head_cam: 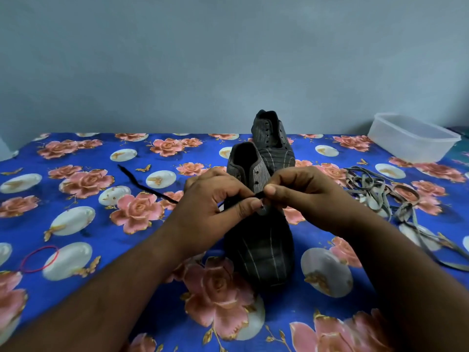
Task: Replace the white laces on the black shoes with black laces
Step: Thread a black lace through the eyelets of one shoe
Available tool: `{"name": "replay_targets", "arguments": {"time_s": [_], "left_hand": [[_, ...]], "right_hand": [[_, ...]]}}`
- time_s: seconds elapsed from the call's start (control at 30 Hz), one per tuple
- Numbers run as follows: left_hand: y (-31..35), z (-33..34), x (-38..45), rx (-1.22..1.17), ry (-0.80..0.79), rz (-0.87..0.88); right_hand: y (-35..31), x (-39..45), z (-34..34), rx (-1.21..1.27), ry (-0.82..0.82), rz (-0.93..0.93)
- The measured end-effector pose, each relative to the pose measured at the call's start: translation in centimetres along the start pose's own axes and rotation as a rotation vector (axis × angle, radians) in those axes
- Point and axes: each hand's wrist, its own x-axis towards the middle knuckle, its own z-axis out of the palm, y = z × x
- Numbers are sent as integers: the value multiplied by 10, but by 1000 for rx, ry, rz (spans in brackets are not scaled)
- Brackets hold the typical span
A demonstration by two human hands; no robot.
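Observation:
Two black shoes with thin pale stripes stand on the flowered cloth, toes toward me. The near shoe is right under my hands; the far shoe stands behind it with no lace in its eyelets. My left hand and my right hand meet over the near shoe's eyelets, both pinching a black lace between thumb and fingers. The lace's free end trails off to the left across the cloth. The removed white laces lie in a loose tangle to the right.
A clear plastic box stands at the back right corner. A red rubber band lies on the blue flowered tablecloth at the left. A plain grey-blue wall rises behind the table.

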Motion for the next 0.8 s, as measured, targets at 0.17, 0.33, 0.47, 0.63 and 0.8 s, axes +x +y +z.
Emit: {"name": "replay_targets", "arguments": {"time_s": [0.17,0.33,0.47,0.63,0.8], "left_hand": [[-2,-10,0,-45,43,-89],[10,-21,8,114,-125,-136],[27,-19,22,136,-207,-119],[30,-10,34,-12,-156,-243],[17,-2,28,-267,4,-353]], "right_hand": [[13,0,-8,-51,126,46],[14,0,-4,-74,133,20],[7,-1,1,-41,98,-4],[9,0,-5,-94,191,6],[11,2,-13,-124,319,17]]}}
